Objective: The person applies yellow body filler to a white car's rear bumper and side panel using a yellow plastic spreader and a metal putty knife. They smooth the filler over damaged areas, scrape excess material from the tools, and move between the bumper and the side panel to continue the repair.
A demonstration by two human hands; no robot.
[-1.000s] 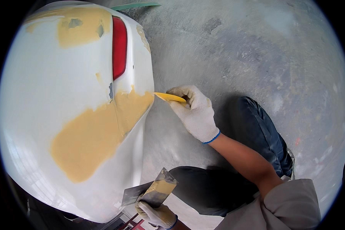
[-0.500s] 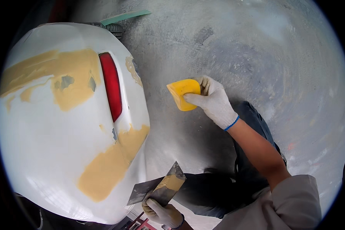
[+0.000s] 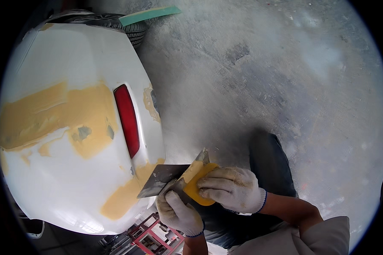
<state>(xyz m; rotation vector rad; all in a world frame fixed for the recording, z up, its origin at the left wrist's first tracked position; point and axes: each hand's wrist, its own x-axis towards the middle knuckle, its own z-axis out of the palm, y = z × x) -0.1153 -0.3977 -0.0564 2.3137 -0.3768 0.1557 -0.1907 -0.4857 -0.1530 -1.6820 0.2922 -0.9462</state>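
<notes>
In the gloved left hand (image 3: 178, 214), closed at its lower end, is a dark flat metal putty scraper (image 3: 162, 180); it looks like two blades set at an angle. Soft tan filler (image 3: 193, 171) lies along its right blade. My right hand (image 3: 234, 189), also gloved, pinches a yellow plastic spreader (image 3: 195, 189) whose edge rests against that blade. Left of both hands is a white car bumper (image 3: 68, 182) with tan filler patches (image 3: 89, 106), a smaller lower patch (image 3: 121, 197) and a red reflector (image 3: 127, 121). The gloves hide parts of both tools.
A tyre (image 3: 135, 34) shows beyond the bumper, with a green strip (image 3: 151, 15) across it. Grey concrete floor (image 3: 285, 85) spreads to the right. My bent knee (image 3: 270, 157) is beside the right hand. A red metal frame (image 3: 157, 238) stands at the lower edge.
My right hand has come down and left with the yellow spreader, from above the floor to the scraper. The left hand has risen slightly. The view has shifted, showing more tyre.
</notes>
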